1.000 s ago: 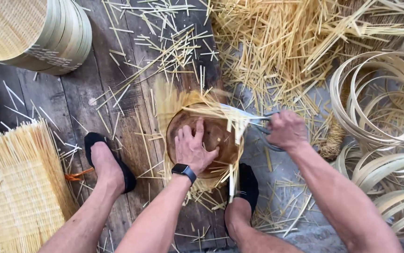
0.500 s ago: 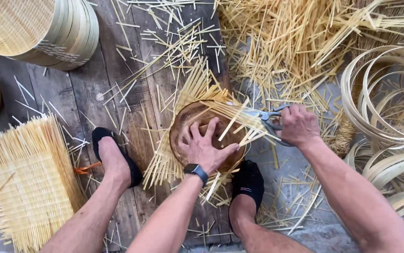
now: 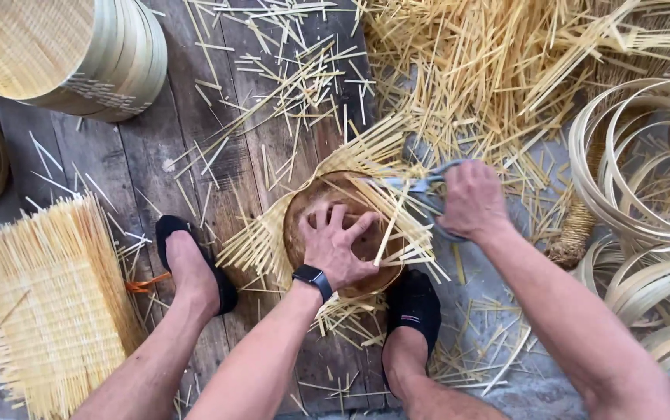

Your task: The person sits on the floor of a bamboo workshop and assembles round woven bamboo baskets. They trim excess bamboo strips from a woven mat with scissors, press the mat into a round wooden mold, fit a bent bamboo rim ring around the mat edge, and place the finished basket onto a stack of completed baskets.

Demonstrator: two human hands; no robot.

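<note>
A woven bamboo mat lay over a round wooden form between the feet. The left hand pressed flat on it, fingers spread. At three o'clock, the right hand was clenched around scissors, blades pointing toward nine o'clock across the mat's edge.

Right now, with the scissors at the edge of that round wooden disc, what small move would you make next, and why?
Probably close the scissors on the strips sticking out past the round wooden disc. The left hand presses flat on the disc, pinning the woven mat beneath it, and the right hand has the blades lying along the rim, where loose ends overhang.
</note>
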